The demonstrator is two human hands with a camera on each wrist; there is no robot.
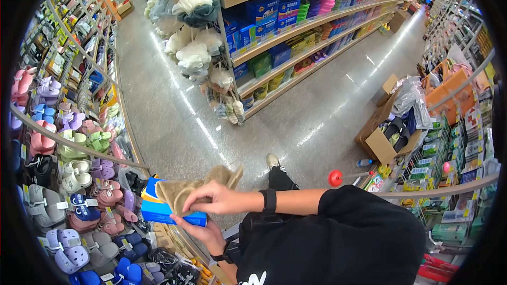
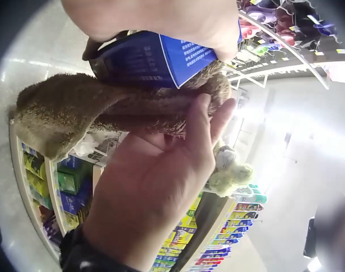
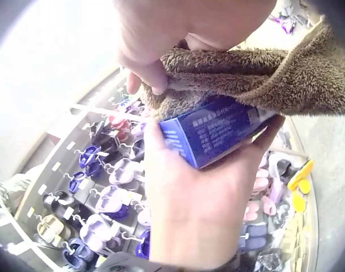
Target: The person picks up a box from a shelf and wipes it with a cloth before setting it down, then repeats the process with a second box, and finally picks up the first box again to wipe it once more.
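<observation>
One left hand (image 1: 207,233); one right hand (image 1: 217,198); one blue box (image 1: 157,211); one brown cloth (image 1: 179,190).

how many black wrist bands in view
2: one band behind the right hand, which pinches the brown cloth; another band, partly hidden, behind the left hand, which grips the blue box.

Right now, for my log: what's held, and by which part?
Left hand: blue box, by its sides from below. Right hand: brown cloth, pinched at a fold.
</observation>
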